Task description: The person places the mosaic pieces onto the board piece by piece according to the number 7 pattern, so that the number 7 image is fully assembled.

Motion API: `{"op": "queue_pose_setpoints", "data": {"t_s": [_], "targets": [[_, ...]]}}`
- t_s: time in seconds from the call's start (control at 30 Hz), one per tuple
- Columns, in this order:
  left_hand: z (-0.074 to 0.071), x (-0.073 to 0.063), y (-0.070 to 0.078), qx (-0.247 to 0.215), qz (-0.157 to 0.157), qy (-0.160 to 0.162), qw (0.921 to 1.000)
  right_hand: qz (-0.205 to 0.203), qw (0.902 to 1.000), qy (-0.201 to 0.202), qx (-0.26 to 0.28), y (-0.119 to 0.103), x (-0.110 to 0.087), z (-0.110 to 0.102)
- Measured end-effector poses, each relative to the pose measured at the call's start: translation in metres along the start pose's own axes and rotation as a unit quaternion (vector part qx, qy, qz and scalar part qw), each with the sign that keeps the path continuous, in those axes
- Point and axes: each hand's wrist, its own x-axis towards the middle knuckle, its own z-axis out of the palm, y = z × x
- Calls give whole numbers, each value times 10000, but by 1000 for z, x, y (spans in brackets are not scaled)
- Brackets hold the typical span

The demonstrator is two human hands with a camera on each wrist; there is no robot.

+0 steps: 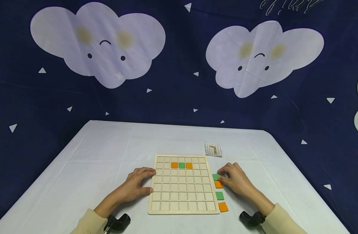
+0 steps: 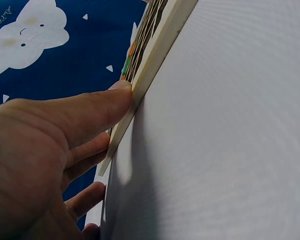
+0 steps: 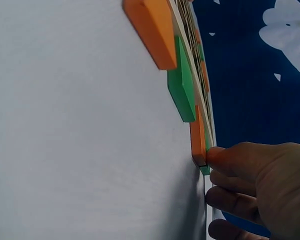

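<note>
A wooden grid board (image 1: 181,187) lies on the table, with an orange tile (image 1: 174,165), a green tile (image 1: 181,165) and another orange tile (image 1: 189,165) side by side in its second row from the far edge. My left hand (image 1: 135,185) rests against the board's left edge, thumb and fingers spread along it; the left wrist view shows the thumb (image 2: 97,110) on the rim. To the board's right, my right hand (image 1: 236,178) pinches a loose green tile (image 1: 215,177) between thumb and index finger. An orange tile (image 1: 218,184) lies right beside it.
Nearer to me along the board's right edge lie another green tile (image 1: 219,196) and an orange tile (image 1: 223,207). A small printed pattern card (image 1: 213,149) sits beyond the board's far right corner. Behind the white table (image 1: 114,143) hangs a dark blue cloud-print cloth (image 1: 179,97).
</note>
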Motion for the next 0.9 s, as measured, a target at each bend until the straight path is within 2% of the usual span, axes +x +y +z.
{"op": "queue_pose_setpoints", "data": {"t_s": [0.27, 0.63, 0.9], "targets": [[1, 0, -1, 26, -10, 9, 10000, 99, 9999, -62, 38, 0, 7, 3], [1, 0, -2, 20, 10, 15, 10000, -61, 9994, -214, 273, 1, 9, 6], [1, 0, -2, 17, 34, 6, 10000, -118, 9991, -324, 239, 0, 9, 4]]}}
